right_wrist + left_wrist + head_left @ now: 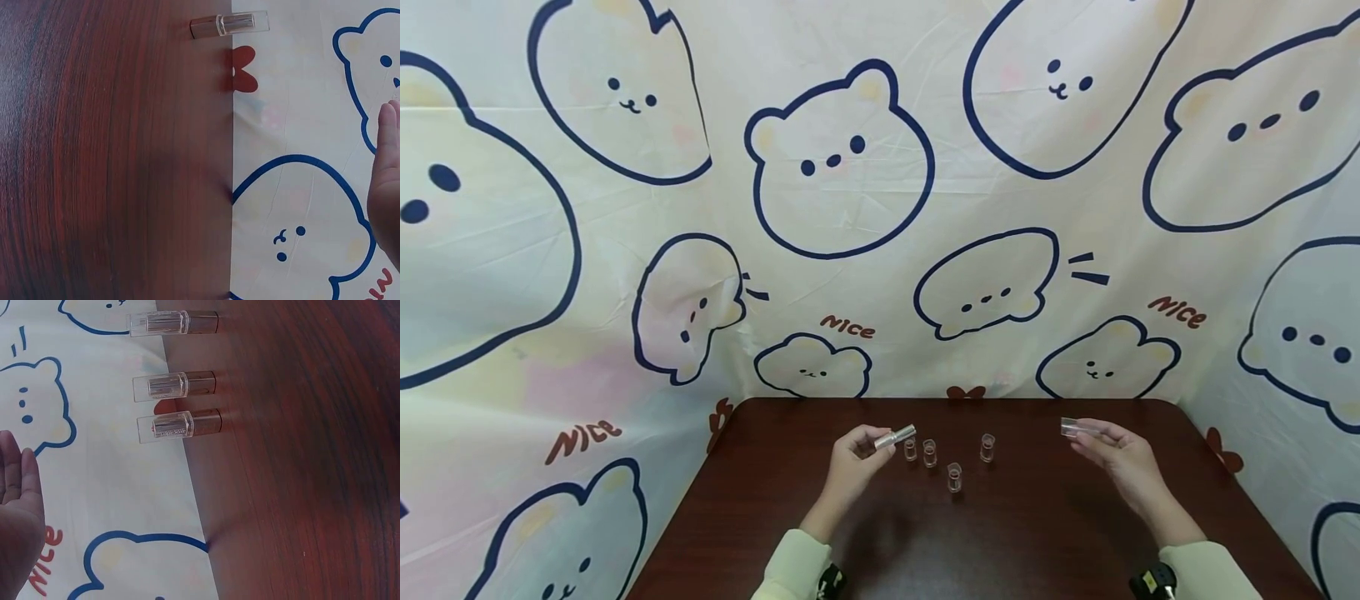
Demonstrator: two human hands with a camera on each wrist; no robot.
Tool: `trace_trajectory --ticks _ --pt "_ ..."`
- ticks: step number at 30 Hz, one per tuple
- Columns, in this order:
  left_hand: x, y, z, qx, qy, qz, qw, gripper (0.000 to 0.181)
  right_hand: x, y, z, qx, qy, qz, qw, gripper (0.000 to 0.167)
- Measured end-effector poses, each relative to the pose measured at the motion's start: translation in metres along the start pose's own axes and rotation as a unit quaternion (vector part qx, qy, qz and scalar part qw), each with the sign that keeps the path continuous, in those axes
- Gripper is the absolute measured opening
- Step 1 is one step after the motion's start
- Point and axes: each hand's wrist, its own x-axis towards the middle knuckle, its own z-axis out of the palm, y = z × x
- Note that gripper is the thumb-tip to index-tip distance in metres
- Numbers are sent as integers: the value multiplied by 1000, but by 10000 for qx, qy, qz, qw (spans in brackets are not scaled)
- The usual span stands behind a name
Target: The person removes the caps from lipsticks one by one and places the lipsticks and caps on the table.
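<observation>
In the head view my left hand (pixel 852 463) pinches an uncapped lipstick tube (pixel 895 437), silvery and tilted, above the table. Off to the right, my right hand (pixel 1126 463) holds a clear cap (pixel 1070 427) between thumb and fingers. The two pieces are well apart. Several clear-capped lipsticks stand upright between the hands, among them a front one (pixel 954 477) and a right one (pixel 987 448). The left wrist view catches three lipsticks, the lowest in that picture (pixel 187 425) included. Only parts of each hand show in the wrist views, and the held pieces are out of sight there.
A dark brown wooden table (pixel 1015 542) lies under the hands. Behind and beside it hangs a pale cloth (pixel 842 208) printed with blue-outlined bears, meeting the table's back edge. Wrist cameras sit at both light sleeves.
</observation>
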Motion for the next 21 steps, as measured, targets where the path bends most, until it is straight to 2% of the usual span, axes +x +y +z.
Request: trace_trajectory --ticks 4,11,21 --pt "0 -2 -2 -3 93 82 9999 17 0 -1 -5 -119 29 19 9999 45" --pt "-1 -1 -6 -37 253 -6 9997 19 1 0 -13 -384 97 35 9992 42" --pt "-2 -3 -10 96 395 55 9992 25 1 1 -22 -367 289 76 9989 45"
